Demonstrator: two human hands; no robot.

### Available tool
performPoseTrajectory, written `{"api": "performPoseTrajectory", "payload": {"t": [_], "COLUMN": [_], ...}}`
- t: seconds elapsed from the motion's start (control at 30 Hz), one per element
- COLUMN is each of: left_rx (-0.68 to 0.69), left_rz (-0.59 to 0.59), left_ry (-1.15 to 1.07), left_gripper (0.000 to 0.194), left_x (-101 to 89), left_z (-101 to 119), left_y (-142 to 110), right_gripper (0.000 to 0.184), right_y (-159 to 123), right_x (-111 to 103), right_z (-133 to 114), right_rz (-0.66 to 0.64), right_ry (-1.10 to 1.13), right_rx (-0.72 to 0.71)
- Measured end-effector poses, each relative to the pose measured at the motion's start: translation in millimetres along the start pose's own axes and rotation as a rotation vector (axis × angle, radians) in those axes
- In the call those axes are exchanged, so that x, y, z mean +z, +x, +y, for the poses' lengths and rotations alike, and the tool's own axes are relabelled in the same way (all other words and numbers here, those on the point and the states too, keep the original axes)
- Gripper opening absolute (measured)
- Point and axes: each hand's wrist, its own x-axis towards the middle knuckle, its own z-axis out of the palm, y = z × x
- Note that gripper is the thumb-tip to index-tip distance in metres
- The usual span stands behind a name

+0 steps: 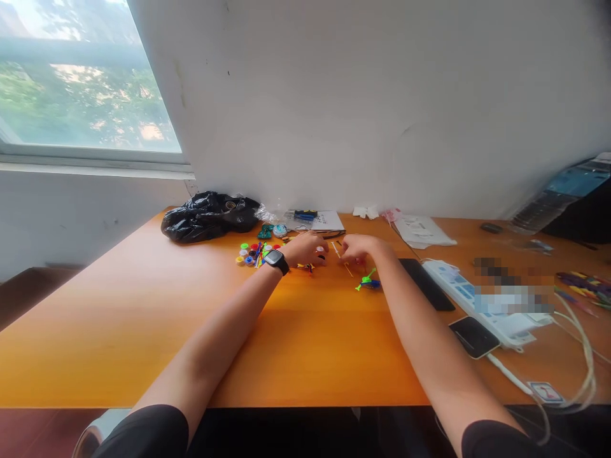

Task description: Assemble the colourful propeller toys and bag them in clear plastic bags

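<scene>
My left hand (307, 248), a dark watch (275, 258) on its wrist, rests low over the table's far middle with its fingers curled. Whatever it grips is too small to make out. Small red, yellow and black pieces (306, 268) lie just under it. Opposite, my right hand (359, 247) bends downward, fingers drawn together; their hold is hidden. Between the hands are a thin white stick (335, 249) and a thin yellow stick (349, 270). A bright green and blue plastic toy piece (368, 280) lies near my right wrist. Colourful round caps (249, 260) and sticks sit left of my left hand.
A black plastic bag (205, 216) lies at the back left. White paper (328, 221) and a folded white packet (422, 230) are along the wall. On the right are a dark slab (426, 284), a white power strip (461, 292), a phone (474, 337) and cables (589, 356).
</scene>
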Motion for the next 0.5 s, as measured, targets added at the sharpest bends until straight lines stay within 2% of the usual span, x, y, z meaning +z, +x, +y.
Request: {"api": "performPoseTrajectory", "payload": {"t": [0.1, 0.2, 0.27, 0.33, 0.4, 0.5], "left_rx": [-0.049, -0.061, -0.072, -0.086, -0.074, -0.055], "left_rz": [-0.060, -0.052, -0.051, -0.032, 0.049, 0.260], "left_ry": [0.018, 0.018, 0.031, 0.036, -0.022, -0.289], "left_gripper": [0.021, 0.017, 0.015, 0.021, 0.030, 0.034], "left_x": [2.4, 4.2, 3.0, -0.8, -6.6, -16.1], "left_z": [-4.8, -7.4, -8.2, -7.5, -4.1, 6.5], "left_y": [-1.1, -2.1, -3.1, -3.7, -2.7, 3.0], "right_gripper": [0.028, 0.021, 0.017, 0.014, 0.013, 0.015], "right_y": [-3.8, -9.7, -14.8, -19.8, -23.6, -25.9], "right_x": [0.5, -7.2, -15.2, -22.3, -26.3, -25.4], "right_z": [-1.2, -0.5, 0.5, 1.2, 0.5, -5.5], "right_rz": [-0.037, -0.076, -0.112, -0.108, -0.038, 0.057], "right_ry": [-0.005, -0.012, -0.009, 0.032, 0.189, 0.601], "right_rx": [0.000, -0.005, -0.044, -0.130, -0.259, -0.450]}}
